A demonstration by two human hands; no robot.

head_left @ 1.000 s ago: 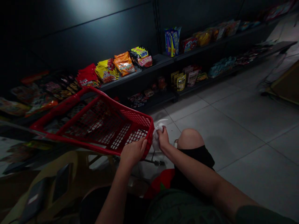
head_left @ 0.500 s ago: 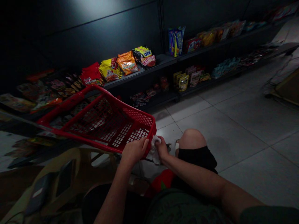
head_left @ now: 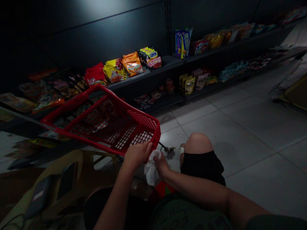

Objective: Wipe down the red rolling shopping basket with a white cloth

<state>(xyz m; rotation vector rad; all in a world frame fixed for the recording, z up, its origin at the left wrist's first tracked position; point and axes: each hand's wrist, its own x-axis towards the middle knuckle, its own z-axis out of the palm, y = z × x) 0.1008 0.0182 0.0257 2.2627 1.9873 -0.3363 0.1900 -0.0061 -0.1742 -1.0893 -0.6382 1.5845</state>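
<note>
A red plastic shopping cart (head_left: pixel 115 145) stands in front of me, its mesh basket tilted toward the left. My left hand (head_left: pixel 137 155) is closed over the rim at the near right corner of the basket. Just right of it, my right hand (head_left: pixel 161 163) grips a crumpled white cloth (head_left: pixel 151 169), which hangs down below the corner. The fingertips of my right hand are partly hidden by the cloth. Below the cart's corner a wheel (head_left: pixel 168 149) shows on the floor.
Dark shelves (head_left: pixel 168 62) with snack packs run along the back. A yellowish plastic chair (head_left: pixel 80 163) at the lower left carries two dark phone-like devices (head_left: pixel 66 180). Pale floor tiles (head_left: pixel 251 127) lie to the right. My bent knee (head_left: pixel 199 143) is beside the wheel.
My right hand has moved down and left with the white cloth, away from the basket's end face, uncovering the wheel. My left hand keeps its hold on the rim.
</note>
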